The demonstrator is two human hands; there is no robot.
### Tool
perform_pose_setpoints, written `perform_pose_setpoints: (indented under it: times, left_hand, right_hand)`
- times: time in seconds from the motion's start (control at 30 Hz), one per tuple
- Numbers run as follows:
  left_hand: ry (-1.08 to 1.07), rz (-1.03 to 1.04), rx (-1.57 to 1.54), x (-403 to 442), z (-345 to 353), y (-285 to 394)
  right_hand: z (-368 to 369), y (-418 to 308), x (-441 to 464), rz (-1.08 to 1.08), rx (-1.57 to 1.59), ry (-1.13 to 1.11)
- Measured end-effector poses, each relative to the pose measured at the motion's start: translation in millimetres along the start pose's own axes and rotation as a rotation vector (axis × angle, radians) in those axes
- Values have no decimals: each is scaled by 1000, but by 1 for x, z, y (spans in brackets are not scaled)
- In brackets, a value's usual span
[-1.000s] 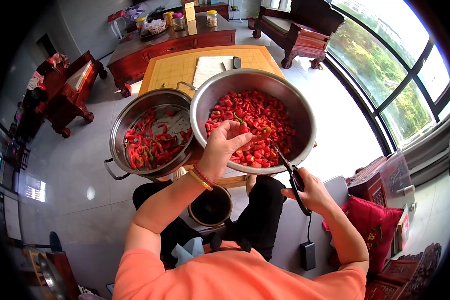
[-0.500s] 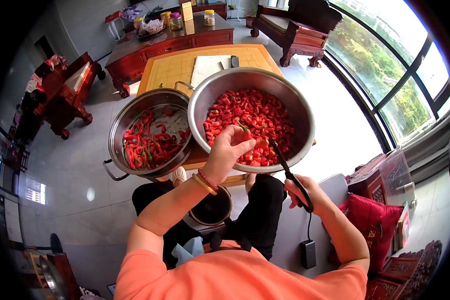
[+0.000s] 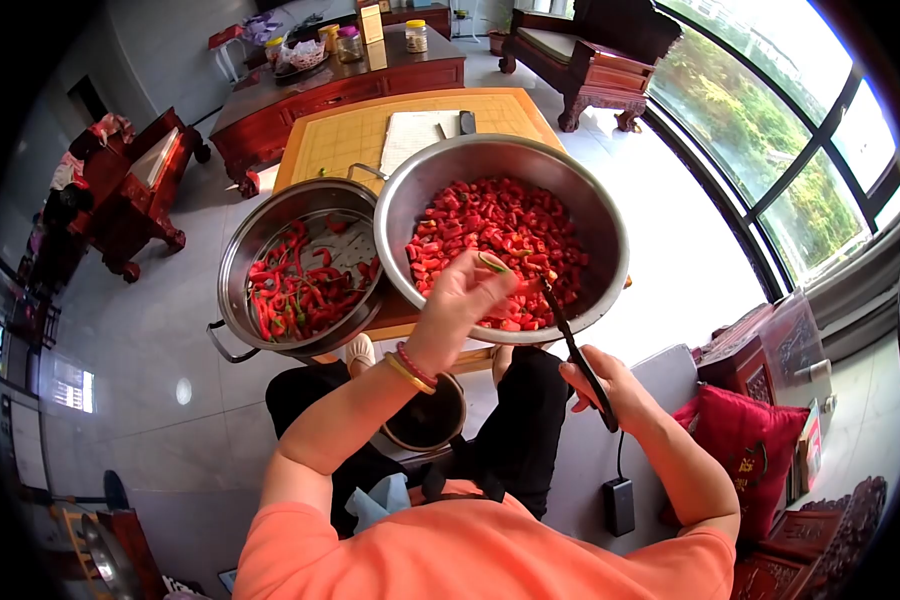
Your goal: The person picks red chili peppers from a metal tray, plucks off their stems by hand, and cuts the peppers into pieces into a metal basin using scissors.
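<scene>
The left hand [image 3: 458, 302] pinches a green-stemmed chilli [image 3: 491, 262] between thumb and fingers above the wide bowl [image 3: 602, 235], while the right hand [image 3: 612, 388], apart from it, is closed around black-handled scissors [image 3: 578, 352]. The scissor tips lie close by the left fingertips, over the cut red pieces [image 3: 500, 215]; whether the blades are parted is too small to tell. That closeness looks like the main hazard: if the chilli rolls or slips in the pinch, or the blades come in at a slant, a fingertip could be nicked, and chilli juice would make it sting. With so short a piece showing past the fingers, there seems little room for error. A loose pinch could also let the stem end drop among the cut pieces. The bowl sits beside the two-handled pot [image 3: 232, 262] of whole chillies [image 3: 288, 292] at the near end of the counter [image 3: 338, 135]; the pot appears to reach past the side edge, so a forearm pressing its rim might tip it.
</scene>
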State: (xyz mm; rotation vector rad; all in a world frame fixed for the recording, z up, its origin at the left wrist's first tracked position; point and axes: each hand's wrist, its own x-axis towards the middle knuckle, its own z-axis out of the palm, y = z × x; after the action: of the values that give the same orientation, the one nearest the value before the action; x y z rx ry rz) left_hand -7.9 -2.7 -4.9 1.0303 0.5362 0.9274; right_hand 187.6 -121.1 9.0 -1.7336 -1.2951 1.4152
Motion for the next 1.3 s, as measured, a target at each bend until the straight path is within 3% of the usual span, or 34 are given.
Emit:
perform_pose_setpoints:
  times: [0.17,0.4,0.5,0.63,0.87,1.07,1.3]
  left_hand:
    - [36,-34,79,2,-12,11]
    - [62,39,227,5,-21,10]
    - [74,72,201,6,-22,13]
    - [25,43,156,1,-11,10]
    - [-122,32,273,-3,-4,13]
    - [-77,47,337,3,-6,10]
    - [28,126,322,9,-14,2]
  right_hand:
    - [-6,6,3,-23,-292,129]
    - [-12,11,3,79,114,-26]
    - [-13,23,2,-5,135,-145]
    - [-11,11,-1,36,-6,-197]
    - [-8,3,-1,-41,-119,-98]
    - [-4,-1,-4,50,95,-157]
    - [-2,16,-5,4,266,-225]
